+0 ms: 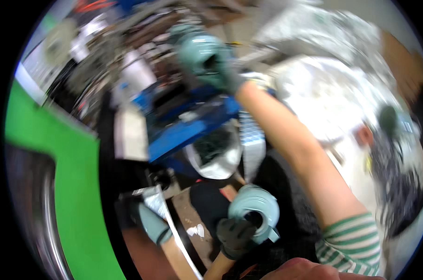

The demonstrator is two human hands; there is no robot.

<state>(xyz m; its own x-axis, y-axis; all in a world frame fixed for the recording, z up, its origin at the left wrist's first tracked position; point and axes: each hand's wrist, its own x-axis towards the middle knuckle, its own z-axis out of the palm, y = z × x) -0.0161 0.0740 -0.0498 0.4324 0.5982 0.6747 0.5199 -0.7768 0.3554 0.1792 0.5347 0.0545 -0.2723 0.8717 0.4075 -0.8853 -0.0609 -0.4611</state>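
Note:
Near the lower middle, my left hand (237, 237), in a dark grey glove, grips a teal round plastic housing (262, 205) with a dark hole in its centre. My right arm reaches far forward, and the gloved right hand (231, 80) is blurred. It is closed at the side of a second teal round housing (199, 49), above a blue machine frame (178, 140). Motion smear hides its fingertips. Below the frame hangs a white-rimmed bag or bin (220, 170) with dark contents.
To the right stands a large white plastic-lined container (318, 102), with clear plastic sheeting (332, 30) behind it. A bright green surface (76, 186) runs along the left. A teal curved piece (153, 224) shows at lower left, and small white scraps (196, 230) lie on a brown surface.

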